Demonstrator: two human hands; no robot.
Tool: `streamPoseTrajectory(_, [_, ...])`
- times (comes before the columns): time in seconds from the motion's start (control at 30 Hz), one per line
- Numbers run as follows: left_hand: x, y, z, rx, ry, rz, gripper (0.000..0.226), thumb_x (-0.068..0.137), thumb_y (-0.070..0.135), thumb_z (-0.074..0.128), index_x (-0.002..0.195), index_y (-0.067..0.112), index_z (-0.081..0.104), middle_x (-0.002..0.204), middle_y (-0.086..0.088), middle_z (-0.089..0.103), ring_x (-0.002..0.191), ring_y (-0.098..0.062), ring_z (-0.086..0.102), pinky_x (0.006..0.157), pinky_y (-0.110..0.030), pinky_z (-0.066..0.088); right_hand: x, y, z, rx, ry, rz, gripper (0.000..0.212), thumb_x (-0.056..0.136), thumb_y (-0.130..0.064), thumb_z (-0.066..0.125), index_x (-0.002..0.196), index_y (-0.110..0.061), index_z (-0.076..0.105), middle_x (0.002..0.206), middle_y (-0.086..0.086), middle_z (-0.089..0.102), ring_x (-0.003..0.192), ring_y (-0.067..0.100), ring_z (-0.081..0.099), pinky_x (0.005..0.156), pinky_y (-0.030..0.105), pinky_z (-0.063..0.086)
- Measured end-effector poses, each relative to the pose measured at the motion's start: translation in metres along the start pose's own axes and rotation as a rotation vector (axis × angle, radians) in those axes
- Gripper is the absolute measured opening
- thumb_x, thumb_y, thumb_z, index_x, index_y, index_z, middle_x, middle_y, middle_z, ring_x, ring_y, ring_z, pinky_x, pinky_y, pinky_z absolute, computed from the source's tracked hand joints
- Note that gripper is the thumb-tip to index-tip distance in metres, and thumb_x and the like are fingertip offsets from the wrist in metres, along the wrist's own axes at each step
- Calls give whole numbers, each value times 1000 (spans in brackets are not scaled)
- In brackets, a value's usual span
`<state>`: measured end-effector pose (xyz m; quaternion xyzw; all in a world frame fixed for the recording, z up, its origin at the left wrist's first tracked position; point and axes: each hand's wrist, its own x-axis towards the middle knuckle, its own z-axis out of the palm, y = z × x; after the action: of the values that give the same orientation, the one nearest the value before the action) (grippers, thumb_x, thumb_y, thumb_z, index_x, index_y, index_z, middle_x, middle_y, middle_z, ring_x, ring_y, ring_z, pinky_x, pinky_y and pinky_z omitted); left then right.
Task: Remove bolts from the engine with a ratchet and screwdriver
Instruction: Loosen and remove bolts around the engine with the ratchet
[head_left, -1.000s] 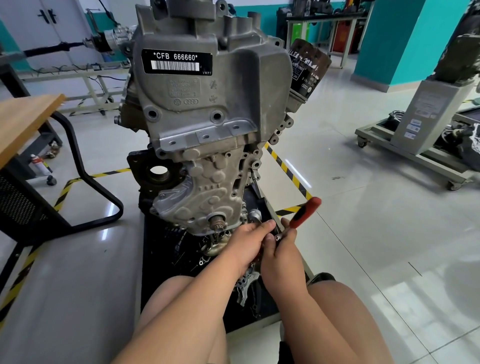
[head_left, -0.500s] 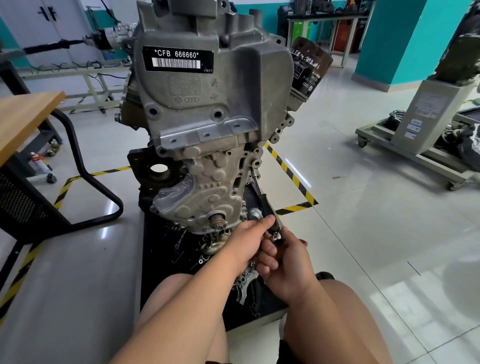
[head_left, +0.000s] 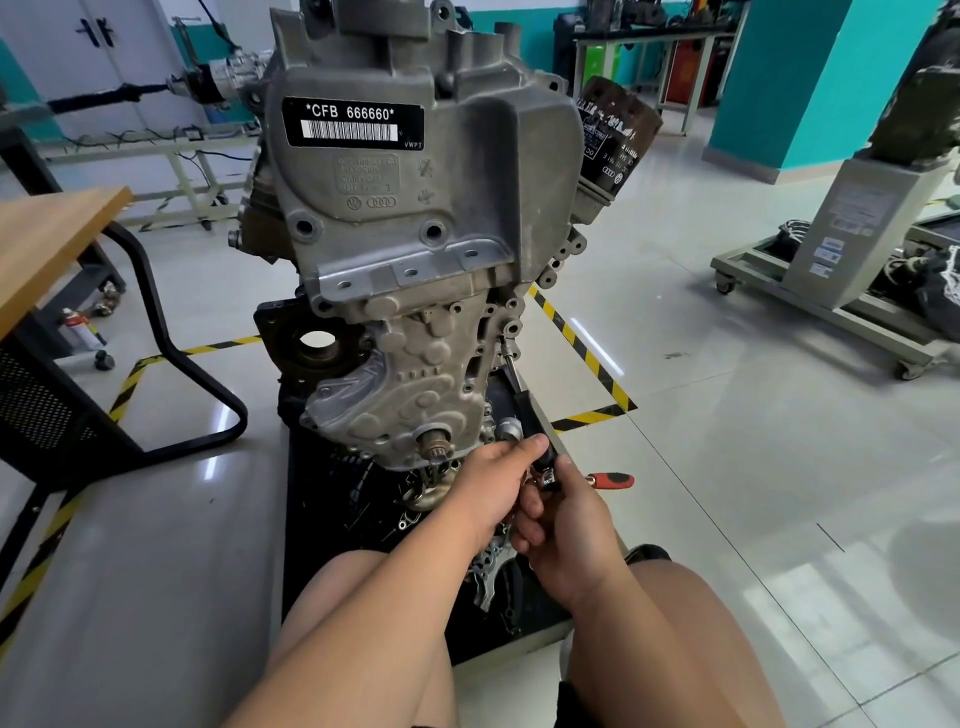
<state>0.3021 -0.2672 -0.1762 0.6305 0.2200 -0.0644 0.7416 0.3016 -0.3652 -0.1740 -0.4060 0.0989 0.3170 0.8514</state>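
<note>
A grey engine (head_left: 415, 234) stands upright on a black mat (head_left: 322, 519) in front of me. A black-handled screwdriver (head_left: 527, 415) slants up to a bolt (head_left: 506, 353) on the engine's lower right edge. My left hand (head_left: 493, 483) grips the lower end of the screwdriver handle with thumb and fingers. A ratchet sits on the butt of the screwdriver, its red handle (head_left: 613, 479) pointing right. My right hand (head_left: 569, 530) holds the ratchet just below its head. The ratchet head is mostly hidden between my hands.
An oil filter (head_left: 615, 135) juts from the engine's upper right. A wooden table (head_left: 47, 234) with a black tube frame (head_left: 171, 338) stands left. Loose metal parts (head_left: 488, 566) lie on the mat under my hands. Yellow-black tape (head_left: 576, 338) marks the floor; a wheeled stand (head_left: 831, 291) is right.
The red ratchet handle pointed up and right, swung out of sight behind my right hand, and now points right. My left hand stayed on the screwdriver.
</note>
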Motion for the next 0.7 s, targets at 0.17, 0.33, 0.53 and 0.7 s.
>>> streamPoseTrajectory(0.17, [3, -1, 1, -28, 35, 41, 32, 91, 42, 62, 83, 11, 63, 45, -5, 50, 34, -19, 46, 39, -21, 38, 0, 1, -1, -376, 145, -186, 31, 102, -33, 38, 115, -11, 55, 65, 1, 53, 50, 13, 47, 43, 25, 40])
streamPoseTrajectory(0.33, [7, -2, 1, -64, 69, 78, 22, 91, 32, 66, 74, 18, 71, 65, 7, 70, 61, -8, 64, 62, -21, 48, -4, 4, -4, -912, 231, -414, 51, 101, -34, 42, 147, -30, 21, 99, -16, 61, 85, -2, 60, 71, 22, 45])
streamPoseTrajectory(0.53, [7, -3, 2, -69, 77, 67, 16, 91, 30, 66, 84, 16, 70, 74, 4, 72, 77, -13, 65, 80, -29, 50, -2, 11, -3, -1186, 292, -508, 50, 100, -35, 40, 144, -30, 18, 80, -13, 57, 67, 11, 57, 56, 29, 37])
streamPoseTrajectory(0.7, [3, 2, 1, -79, 55, 26, 23, 89, 36, 67, 77, 17, 71, 69, 1, 71, 64, -15, 66, 61, -23, 50, 4, 10, -2, -661, 185, -395, 38, 102, -31, 41, 137, -32, 28, 109, -16, 57, 99, -3, 58, 85, 26, 50])
